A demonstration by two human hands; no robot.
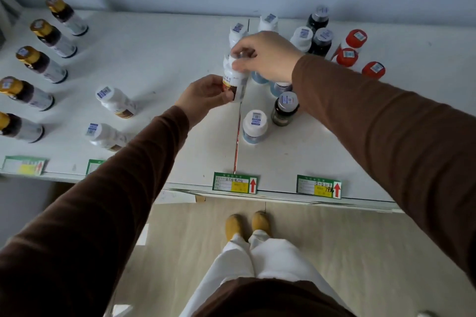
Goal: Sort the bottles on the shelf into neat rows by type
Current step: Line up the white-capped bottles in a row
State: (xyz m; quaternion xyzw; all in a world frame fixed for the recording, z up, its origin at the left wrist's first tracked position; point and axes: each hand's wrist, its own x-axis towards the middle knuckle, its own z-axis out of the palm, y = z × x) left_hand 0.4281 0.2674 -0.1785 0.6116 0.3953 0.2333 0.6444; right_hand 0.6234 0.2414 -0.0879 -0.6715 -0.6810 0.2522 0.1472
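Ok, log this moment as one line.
left hand: grips white-capped bottle base | right hand: pinches its cap | bottle: held above shelf | gold-cap row: lined up at left

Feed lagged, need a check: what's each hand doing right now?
Left hand: grips the body of the white-capped bottle.
Right hand: pinches that same bottle's cap.
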